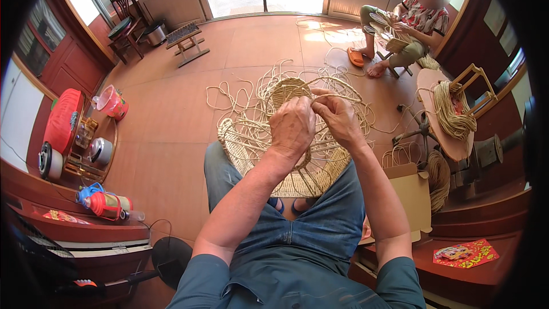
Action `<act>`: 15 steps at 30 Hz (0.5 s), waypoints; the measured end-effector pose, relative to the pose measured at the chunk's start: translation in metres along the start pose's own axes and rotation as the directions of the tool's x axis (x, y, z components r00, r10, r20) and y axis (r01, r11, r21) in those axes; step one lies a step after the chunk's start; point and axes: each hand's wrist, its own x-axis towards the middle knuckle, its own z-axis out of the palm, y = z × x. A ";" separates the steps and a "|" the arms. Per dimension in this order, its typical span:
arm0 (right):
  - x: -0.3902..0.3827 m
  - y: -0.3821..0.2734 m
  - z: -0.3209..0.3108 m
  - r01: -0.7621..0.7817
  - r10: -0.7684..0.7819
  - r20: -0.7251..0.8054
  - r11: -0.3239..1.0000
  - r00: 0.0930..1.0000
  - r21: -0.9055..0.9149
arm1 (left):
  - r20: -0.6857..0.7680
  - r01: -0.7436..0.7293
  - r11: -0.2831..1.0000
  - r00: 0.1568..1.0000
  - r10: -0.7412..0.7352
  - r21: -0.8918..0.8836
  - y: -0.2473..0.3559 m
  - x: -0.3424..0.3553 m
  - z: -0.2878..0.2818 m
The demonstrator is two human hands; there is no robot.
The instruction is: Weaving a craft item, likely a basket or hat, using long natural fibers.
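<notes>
A woven straw-cord piece [327, 181], curved like a wide basket wall, rests across my knees. In its middle stands a smaller round woven part [284, 90], with many loose cords [251, 106] trailing out around it. My left hand [293, 129] is closed with its back up, gripping cord at the edge of the round part; its fingertips are mostly hidden. Close beside it my right hand [338, 119] pinches a straw cord with thumb and forefinger. The two hands nearly touch.
A co-worker [426, 20] sits at the back right, holding woven pieces. At right, a round board [437, 111] carries a coil of cord [452, 111], above an open cardboard box [409, 194]. Left are a pink bucket [111, 103] and pots [100, 150]; a low stool [186, 40] stands behind.
</notes>
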 end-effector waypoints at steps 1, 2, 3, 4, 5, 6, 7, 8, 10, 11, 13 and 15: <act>0.002 -0.001 0.002 -0.025 0.022 0.028 0.993 0.999 0.116 | 0.009 -0.013 1.000 1.000 0.013 -0.023 -0.001 -0.001 0.000; 0.004 -0.003 0.004 -0.052 0.040 0.057 0.972 0.998 0.229 | 0.009 -0.012 1.000 1.000 0.013 -0.022 -0.002 -0.003 0.000; 0.006 -0.007 0.004 -0.051 0.039 0.057 0.972 0.998 0.229 | 0.044 -0.020 0.997 0.999 0.023 -0.069 -0.003 -0.004 0.001; 0.005 -0.011 0.004 -0.073 0.058 0.060 0.960 0.997 0.272 | 0.079 -0.024 0.993 0.996 0.033 -0.115 -0.001 -0.006 -0.004; 0.005 -0.014 0.004 -0.093 0.077 0.062 0.945 0.995 0.314 | 0.079 -0.024 0.993 0.996 0.033 -0.112 0.001 -0.007 -0.008; 0.005 -0.015 0.003 -0.090 0.074 0.061 0.945 0.995 0.315 | 0.111 -0.007 0.992 0.994 0.021 -0.125 0.004 -0.007 -0.013; 0.002 -0.015 0.000 -0.108 0.090 0.071 0.943 0.993 0.316 | 0.144 0.008 0.990 0.989 0.012 -0.141 0.010 -0.009 -0.016; 0.008 -0.017 -0.009 -0.105 0.090 0.061 0.945 0.994 0.310 | 0.134 -0.025 0.995 0.990 0.038 -0.101 0.009 -0.009 -0.011; 0.003 0.006 -0.002 -0.134 0.132 0.025 0.946 0.991 0.295 | 0.086 -0.048 0.992 0.995 0.058 -0.114 0.004 -0.016 0.001; 0.001 0.005 0.000 -0.098 0.097 0.018 0.959 0.995 0.267 | 0.103 0.013 0.991 0.995 0.001 -0.135 0.004 -0.019 0.003; -0.006 0.011 0.005 -0.109 0.107 0.022 0.986 0.994 0.129 | 0.123 -0.016 0.999 0.992 0.020 -0.031 0.007 -0.018 -0.012; 0.002 0.006 0.004 -0.093 0.092 0.026 0.994 0.995 0.063 | 0.074 -0.057 0.997 0.996 0.053 0.057 0.003 -0.018 -0.014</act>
